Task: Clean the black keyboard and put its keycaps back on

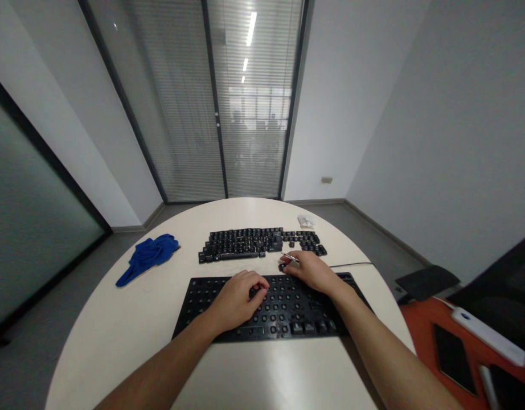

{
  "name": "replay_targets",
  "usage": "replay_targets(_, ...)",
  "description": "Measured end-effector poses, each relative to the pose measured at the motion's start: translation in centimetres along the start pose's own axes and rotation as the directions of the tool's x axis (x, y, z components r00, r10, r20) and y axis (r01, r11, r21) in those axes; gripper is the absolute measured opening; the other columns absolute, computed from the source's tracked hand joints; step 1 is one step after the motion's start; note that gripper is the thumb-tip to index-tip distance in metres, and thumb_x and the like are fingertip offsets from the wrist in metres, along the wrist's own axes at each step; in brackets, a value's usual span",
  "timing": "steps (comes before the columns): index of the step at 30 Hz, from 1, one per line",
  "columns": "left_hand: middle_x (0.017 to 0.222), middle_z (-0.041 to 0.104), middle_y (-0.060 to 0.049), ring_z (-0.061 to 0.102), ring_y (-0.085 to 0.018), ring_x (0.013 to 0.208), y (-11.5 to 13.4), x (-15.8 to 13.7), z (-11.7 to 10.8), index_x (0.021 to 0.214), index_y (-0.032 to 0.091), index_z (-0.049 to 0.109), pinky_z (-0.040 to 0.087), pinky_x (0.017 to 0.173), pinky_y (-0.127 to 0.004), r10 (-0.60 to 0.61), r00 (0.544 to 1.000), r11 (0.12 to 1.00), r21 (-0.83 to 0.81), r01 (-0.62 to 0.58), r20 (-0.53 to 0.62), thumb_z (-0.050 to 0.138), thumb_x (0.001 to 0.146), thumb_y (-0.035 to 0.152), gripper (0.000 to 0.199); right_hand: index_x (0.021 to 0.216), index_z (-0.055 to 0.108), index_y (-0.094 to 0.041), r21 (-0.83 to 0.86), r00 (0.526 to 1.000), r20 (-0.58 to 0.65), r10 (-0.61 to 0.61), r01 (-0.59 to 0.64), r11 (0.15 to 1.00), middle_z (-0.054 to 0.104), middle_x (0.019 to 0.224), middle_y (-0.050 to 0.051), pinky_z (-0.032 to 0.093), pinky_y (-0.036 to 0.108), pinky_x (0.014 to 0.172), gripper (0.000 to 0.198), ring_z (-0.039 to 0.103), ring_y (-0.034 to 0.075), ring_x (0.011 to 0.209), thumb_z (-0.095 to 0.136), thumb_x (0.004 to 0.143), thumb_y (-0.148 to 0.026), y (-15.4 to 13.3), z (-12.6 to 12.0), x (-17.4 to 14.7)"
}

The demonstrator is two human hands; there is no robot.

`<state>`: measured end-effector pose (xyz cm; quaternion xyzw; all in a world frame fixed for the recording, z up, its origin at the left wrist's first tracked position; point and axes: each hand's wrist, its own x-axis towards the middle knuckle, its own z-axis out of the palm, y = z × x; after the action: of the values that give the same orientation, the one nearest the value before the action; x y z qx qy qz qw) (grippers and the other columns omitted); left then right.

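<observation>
Keyboard base (pixel 283 313) lies crosswise on the near half of the round, pale desk (pixel 241 376), with a strip of desk surface before it and a wider stretch running out to the left edge. Curled over its middle, the left hand (pixel 240 297) has thumb and forefinger drawn close together; whether they pinch anything, I cannot tell. Off to the right, past the desk's edge, a white power strip (pixel 488 336) and a dark phone (pixel 454 359) rest on an orange surface (pixel 420 324). Above the base's far side, the right hand (pixel 309 270) pinches a slim silvery tool (pixel 290 258), with a black keycap (pixel 282 266) at its fingertips. Beyond a narrow band of desk sit rows of loose keycaps (pixel 237 245). Blue cloth (pixel 149 256) lies crumpled by the left edge, a thin cable (pixel 352 264) reaches toward the right edge, and a small whitish packet (pixel 306 221) lies near the far right edge. Farther back stand glass panels with blinds (pixel 258 142) and pale walls (pixel 352 102)
</observation>
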<state>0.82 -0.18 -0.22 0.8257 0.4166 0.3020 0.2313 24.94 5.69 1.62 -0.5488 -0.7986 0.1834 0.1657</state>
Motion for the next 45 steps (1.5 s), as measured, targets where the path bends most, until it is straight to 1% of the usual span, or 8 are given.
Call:
replay_targets(4,0.091,0.068,-0.003,0.061,-0.020,0.088,0.1,0.1,0.0,0.095,0.021,0.067,0.048,0.082,-0.035,-0.002,1.000,1.000,0.002,0.002,0.005,0.056,0.093,0.019,0.011,0.107,0.075,-0.018,-0.008,1.000,-0.011,0.018,-0.018,1.000,0.076,0.110,0.010,0.047,0.030,0.090,0.026,0.069,0.025,0.105,0.073,0.082,-0.025,0.3,0.1,0.4)
replay_targets(11,0.091,0.068,-0.002,0.061,-0.020,0.089,0.1,0.1,-0.1,0.095,0.022,0.067,0.047,0.082,-0.034,-0.009,1.000,1.000,-0.004,0.009,0.004,0.058,0.091,0.017,0.011,0.103,0.076,-0.021,-0.037,0.999,-0.045,0.001,-0.002,0.999,0.076,0.107,0.007,0.046,0.029,0.087,0.023,0.069,0.025,0.102,0.070,0.082,-0.024,0.2,0.7,0.9)
replay_targets(14,0.091,0.067,-0.002,0.061,-0.020,0.089,0.0,0.0,0.0,0.095,0.022,0.067,0.047,0.081,-0.033,-0.009,1.000,1.000,-0.007,0.009,-0.002,0.058,0.091,0.017,0.011,0.100,0.076,-0.022,-0.072,0.997,-0.074,0.017,-0.022,0.997,0.076,0.104,0.007,0.046,0.028,0.084,0.020,0.069,0.025,0.099,0.068,0.081,-0.023,-0.3,0.9,1.1)
replay_targets(19,0.091,0.067,-0.002,0.061,-0.020,0.089,0.0,0.1,-0.1,0.095,0.022,0.067,0.046,0.082,-0.033,-0.006,1.000,1.000,0.003,0.006,0.003,0.058,0.091,0.017,0.011,0.099,0.075,-0.025,-0.123,0.992,-0.114,0.053,-0.067,0.990,0.076,0.104,0.006,0.045,0.028,0.079,0.020,0.069,0.025,0.098,0.068,0.081,-0.024,-0.8,1.4,1.7)
replay_targets(22,0.090,0.067,-0.001,0.061,-0.019,0.088,0.1,0.1,-0.1,0.094,0.022,0.066,0.046,0.082,-0.033,-0.002,1.000,1.000,0.002,0.002,0.001,0.058,0.091,0.017,0.010,0.100,0.075,-0.024,-0.130,0.990,-0.133,0.055,-0.073,0.989,0.075,0.106,0.007,0.045,0.029,0.081,0.020,0.068,0.026,0.101,0.067,0.082,-0.025,-1.0,1.7,2.1)
replay_targets(26,0.089,0.067,-0.001,0.060,-0.019,0.087,0.0,0.1,-0.1,0.094,0.021,0.066,0.046,0.081,-0.032,0.004,1.000,1.000,-0.002,-0.004,-0.006,0.058,0.091,0.016,0.010,0.101,0.074,-0.024,-0.133,0.987,-0.156,0.032,-0.053,0.990,0.073,0.111,0.006,0.044,0.027,0.086,0.020,0.066,0.023,0.106,0.065,0.084,-0.024,-1.3,2.0,2.4)
replay_targets(38,0.088,0.067,-0.002,0.059,-0.020,0.087,-0.3,0.1,-0.4,0.092,0.021,0.067,0.045,0.081,-0.033,-0.003,1.000,1.000,0.010,0.003,0.009,0.058,0.089,0.015,0.011,0.099,0.072,-0.023,-0.148,0.984,-0.175,0.044,-0.070,0.987,0.073,0.105,0.006,0.043,0.027,0.080,0.017,0.067,0.022,0.099,0.063,0.086,-0.023,-1.8,2.7,3.2)
replay_targets(45,0.087,0.066,-0.002,0.059,-0.020,0.086,-0.3,0.1,-0.5,0.091,0.020,0.067,0.044,0.080,-0.032,-0.006,1.000,1.000,0.015,0.006,0.004,0.058,0.090,0.015,0.011,0.104,0.071,-0.024,-0.130,0.982,-0.181,0.045,-0.069,0.989,0.074,0.109,0.005,0.043,0.026,0.080,0.020,0.067,0.022,0.101,0.064,0.086,-0.022,-2.0,2.8,3.2)
